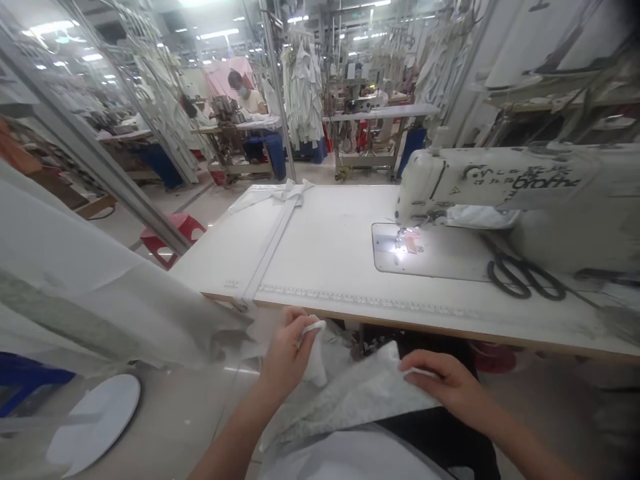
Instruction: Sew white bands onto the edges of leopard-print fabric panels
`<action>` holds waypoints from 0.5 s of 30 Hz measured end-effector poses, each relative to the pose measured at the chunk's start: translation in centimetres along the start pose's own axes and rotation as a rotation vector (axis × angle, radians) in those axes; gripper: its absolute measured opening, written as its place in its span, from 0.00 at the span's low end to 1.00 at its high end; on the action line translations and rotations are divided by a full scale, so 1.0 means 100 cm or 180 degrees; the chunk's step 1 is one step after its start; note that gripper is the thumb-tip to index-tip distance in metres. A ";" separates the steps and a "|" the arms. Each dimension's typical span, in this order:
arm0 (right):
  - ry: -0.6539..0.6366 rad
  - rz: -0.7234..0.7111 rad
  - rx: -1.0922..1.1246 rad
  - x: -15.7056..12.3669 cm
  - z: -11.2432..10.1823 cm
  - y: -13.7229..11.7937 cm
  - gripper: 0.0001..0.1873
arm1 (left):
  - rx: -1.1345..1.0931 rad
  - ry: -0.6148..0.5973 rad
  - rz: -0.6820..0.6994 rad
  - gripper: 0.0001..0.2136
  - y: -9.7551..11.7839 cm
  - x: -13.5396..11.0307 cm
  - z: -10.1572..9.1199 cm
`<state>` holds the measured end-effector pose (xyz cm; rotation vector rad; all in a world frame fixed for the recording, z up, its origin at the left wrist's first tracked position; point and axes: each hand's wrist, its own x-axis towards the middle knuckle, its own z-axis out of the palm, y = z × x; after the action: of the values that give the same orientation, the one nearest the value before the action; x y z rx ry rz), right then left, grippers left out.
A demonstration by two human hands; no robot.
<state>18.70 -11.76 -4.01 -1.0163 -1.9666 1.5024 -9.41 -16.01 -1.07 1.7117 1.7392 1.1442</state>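
My left hand [286,352] is closed around a bunched end of a white fabric piece [360,393], below the front edge of the sewing table [325,253]. My right hand [445,383] pinches the other end of the same fabric, which stretches between both hands over my lap. A white sewing machine [500,183] stands on the table's right side, its lamp lighting the needle plate [405,247]. Black scissors [525,273] lie beside the plate.
A long white strip [273,240] lies across the table's left part. Pale fabric [75,287] hangs at my left. A red stool [173,237] stands on the floor. Another person [245,90] sits at a far workstation among hanging garments [303,87].
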 end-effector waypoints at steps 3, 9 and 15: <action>-0.0286 -0.0948 0.0070 -0.008 0.014 -0.047 0.09 | -0.0626 -0.0396 -0.0592 0.12 -0.001 -0.002 0.020; 0.0010 -0.0400 -0.0160 0.004 0.038 -0.056 0.05 | -0.2351 -0.1458 -0.1715 0.17 0.017 -0.026 0.055; 0.0364 -0.0157 -0.0360 0.016 0.052 -0.046 0.08 | -0.2740 -0.1179 -0.1535 0.18 0.026 -0.042 0.042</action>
<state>12.57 -14.27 -1.28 -1.0677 -1.9991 1.2902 -3.95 -19.25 -2.33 0.8461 1.0835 1.0349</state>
